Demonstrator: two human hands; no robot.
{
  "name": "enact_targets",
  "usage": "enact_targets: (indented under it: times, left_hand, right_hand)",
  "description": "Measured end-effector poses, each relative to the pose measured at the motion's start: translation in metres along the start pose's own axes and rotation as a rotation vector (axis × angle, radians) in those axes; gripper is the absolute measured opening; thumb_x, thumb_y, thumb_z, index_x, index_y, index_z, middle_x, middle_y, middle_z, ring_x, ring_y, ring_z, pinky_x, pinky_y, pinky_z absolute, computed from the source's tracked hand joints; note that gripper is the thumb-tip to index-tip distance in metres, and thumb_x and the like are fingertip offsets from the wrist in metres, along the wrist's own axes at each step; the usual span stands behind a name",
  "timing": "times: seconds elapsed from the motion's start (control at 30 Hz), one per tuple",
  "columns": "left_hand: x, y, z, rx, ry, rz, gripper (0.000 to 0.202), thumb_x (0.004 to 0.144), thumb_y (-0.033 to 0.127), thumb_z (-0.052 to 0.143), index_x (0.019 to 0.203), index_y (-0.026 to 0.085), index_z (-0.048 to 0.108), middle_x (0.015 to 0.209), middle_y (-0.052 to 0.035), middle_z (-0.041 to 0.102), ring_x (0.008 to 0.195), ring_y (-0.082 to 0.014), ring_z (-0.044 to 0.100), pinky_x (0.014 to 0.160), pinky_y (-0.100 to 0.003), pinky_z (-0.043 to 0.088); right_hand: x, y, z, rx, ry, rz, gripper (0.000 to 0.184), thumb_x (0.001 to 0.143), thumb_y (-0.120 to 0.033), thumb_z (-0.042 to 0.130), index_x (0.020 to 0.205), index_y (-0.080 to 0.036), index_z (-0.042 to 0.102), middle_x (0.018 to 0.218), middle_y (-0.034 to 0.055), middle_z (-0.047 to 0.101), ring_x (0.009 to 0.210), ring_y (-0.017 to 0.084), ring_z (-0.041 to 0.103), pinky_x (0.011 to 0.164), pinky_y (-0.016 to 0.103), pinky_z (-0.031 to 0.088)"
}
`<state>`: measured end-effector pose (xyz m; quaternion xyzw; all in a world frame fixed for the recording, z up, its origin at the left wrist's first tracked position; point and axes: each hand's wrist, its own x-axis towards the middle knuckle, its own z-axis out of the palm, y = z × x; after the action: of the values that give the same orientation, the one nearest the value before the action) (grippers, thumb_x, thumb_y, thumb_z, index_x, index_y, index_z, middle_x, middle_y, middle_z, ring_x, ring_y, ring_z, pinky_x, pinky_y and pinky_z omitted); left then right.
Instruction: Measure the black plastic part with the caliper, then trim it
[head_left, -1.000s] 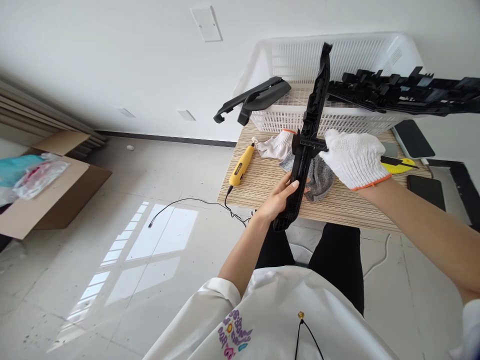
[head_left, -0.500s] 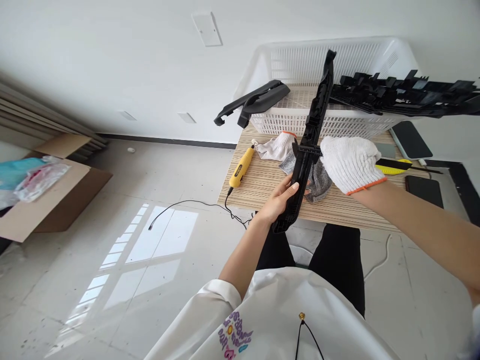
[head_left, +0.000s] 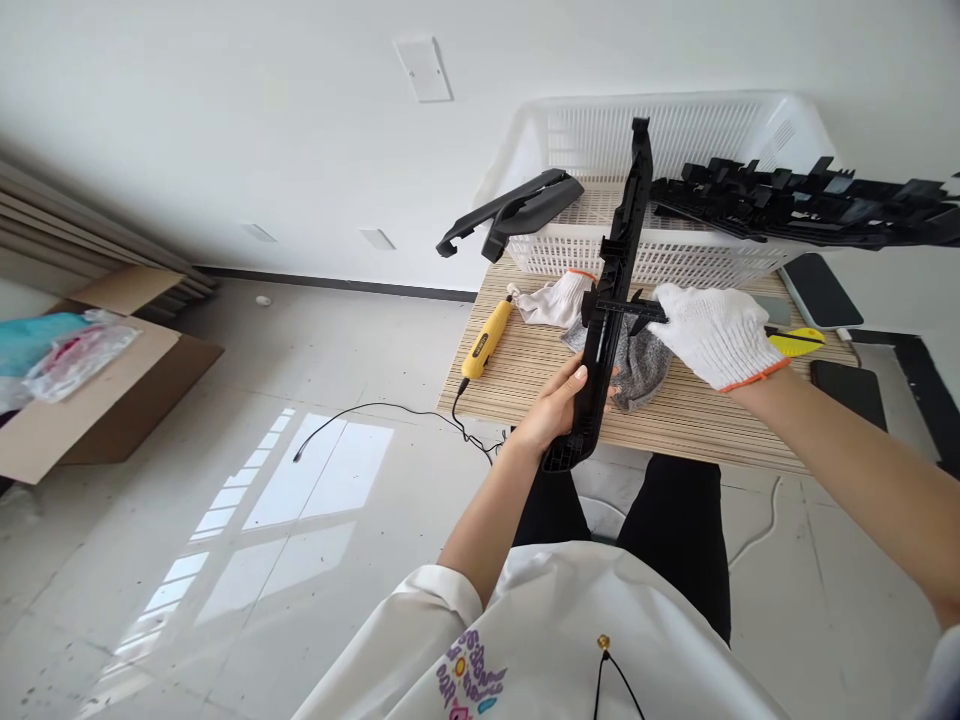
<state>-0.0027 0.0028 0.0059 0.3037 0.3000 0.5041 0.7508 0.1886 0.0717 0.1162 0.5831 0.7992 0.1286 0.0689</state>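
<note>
My bare left hand (head_left: pixel 559 405) grips the lower end of a long black plastic trim part (head_left: pixel 616 270), which stands almost upright over the striped wooden table (head_left: pixel 525 370). My right hand (head_left: pixel 716 335), in a white knit glove with an orange cuff, is closed on a thin black tool (head_left: pixel 626 307) that crosses the part at mid-height. A grey cloth (head_left: pixel 641 365) lies under the part. A spare white glove (head_left: pixel 553 297) lies just to the left.
A white plastic basket (head_left: pixel 660 140) at the table's back holds long black parts (head_left: pixel 802 200); another black part (head_left: pixel 517 205) hangs over its left rim. A yellow corded tool (head_left: pixel 486 338), a yellow knife (head_left: pixel 796 341) and two phones (head_left: pixel 821 290) lie on the table. A cardboard box (head_left: pixel 97 390) sits on the floor, left.
The black part's top has swung left to stand more upright. My gloved right hand has shifted slightly down along it with the thin tool. My left hand keeps its grip.
</note>
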Motion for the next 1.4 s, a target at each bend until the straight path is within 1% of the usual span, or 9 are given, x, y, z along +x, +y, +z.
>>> enact_targets:
  times: [0.1,0.27,0.57,0.73,0.93,1.07,1.2,1.3,1.4]
  left_hand:
    - [-0.001,0.000,0.000,0.002,0.013,-0.012,0.058,0.083,0.046,0.076,0.134,0.024,0.060,0.120,-0.0101,0.072,0.098,-0.0234,0.071,0.079,-0.034,0.057]
    - [0.000,0.001,0.002,0.084,0.009,-0.057,0.064,0.083,0.046,0.076,0.140,0.024,0.057,0.126,-0.0109,0.070,0.104,-0.0259,0.070,0.082,-0.035,0.056]
    - [-0.001,0.001,0.000,0.079,-0.009,-0.062,0.064,0.085,0.044,0.074,0.142,0.025,0.054,0.125,-0.0115,0.069,0.103,-0.0257,0.069,0.080,-0.035,0.055]
    - [-0.002,0.002,0.000,0.089,-0.005,-0.080,0.059,0.086,0.044,0.073,0.139,0.024,0.057,0.123,-0.0112,0.069,0.100,-0.0237,0.069,0.081,-0.035,0.054]
    - [-0.004,0.004,0.002,0.064,-0.009,-0.083,0.054,0.087,0.042,0.073,0.136,0.025,0.057,0.121,-0.0100,0.070,0.096,-0.0208,0.068,0.077,-0.032,0.053]
    - [-0.006,0.005,0.002,0.073,0.001,-0.106,0.060,0.085,0.043,0.075,0.138,0.025,0.057,0.123,-0.0111,0.069,0.099,-0.0234,0.068,0.078,-0.033,0.053]
    - [-0.007,0.006,0.001,0.051,-0.005,-0.129,0.058,0.086,0.042,0.073,0.139,0.025,0.057,0.124,-0.0117,0.069,0.099,-0.0230,0.068,0.079,-0.033,0.053]
    - [-0.008,0.005,0.001,0.044,-0.009,-0.122,0.062,0.088,0.040,0.071,0.145,0.028,0.050,0.129,-0.0115,0.067,0.101,-0.0234,0.068,0.080,-0.034,0.054]
    - [-0.007,0.006,0.000,0.068,-0.020,-0.111,0.081,0.089,0.037,0.070,0.157,0.036,0.027,0.134,-0.0098,0.064,0.105,-0.0234,0.069,0.081,-0.034,0.055]
  right_hand:
    - [0.001,-0.001,0.005,0.009,0.016,-0.003,0.036,0.099,-0.043,0.042,0.108,-0.014,0.061,0.079,0.0158,0.068,0.074,0.034,0.069,0.060,0.034,0.035]
    - [0.006,-0.005,0.004,0.001,0.013,-0.013,0.033,0.097,-0.037,0.041,0.109,-0.014,0.061,0.080,0.0183,0.069,0.076,0.035,0.069,0.059,0.034,0.035]
    - [0.015,-0.008,0.015,0.044,0.021,0.031,0.038,0.095,-0.037,0.043,0.124,-0.017,0.059,0.091,0.0150,0.073,0.080,0.030,0.069,0.061,0.031,0.036]
    - [0.014,-0.010,0.008,0.057,0.021,0.013,0.037,0.094,-0.033,0.044,0.125,-0.018,0.056,0.095,0.0151,0.073,0.080,0.031,0.070,0.059,0.030,0.036]
    - [0.010,-0.008,-0.003,0.076,-0.039,-0.097,0.038,0.093,-0.029,0.041,0.128,-0.014,0.049,0.100,0.0170,0.071,0.079,0.033,0.071,0.054,0.031,0.035]
    - [0.008,-0.003,0.002,0.009,-0.071,-0.194,0.036,0.097,-0.024,0.033,0.127,-0.012,0.046,0.111,0.0172,0.067,0.085,0.033,0.071,0.055,0.033,0.035]
    - [0.004,0.004,0.011,-0.014,-0.085,-0.186,0.032,0.099,-0.026,0.034,0.124,-0.013,0.047,0.108,0.0158,0.066,0.083,0.030,0.070,0.054,0.032,0.033]
    - [0.002,0.007,0.017,-0.004,-0.133,-0.201,0.030,0.099,-0.032,0.038,0.120,-0.013,0.049,0.105,0.0157,0.066,0.082,0.029,0.069,0.055,0.032,0.034]
    - [0.001,0.006,0.017,-0.001,-0.194,-0.206,0.034,0.101,-0.037,0.036,0.123,-0.014,0.049,0.092,0.0138,0.068,0.078,0.030,0.069,0.056,0.031,0.036]
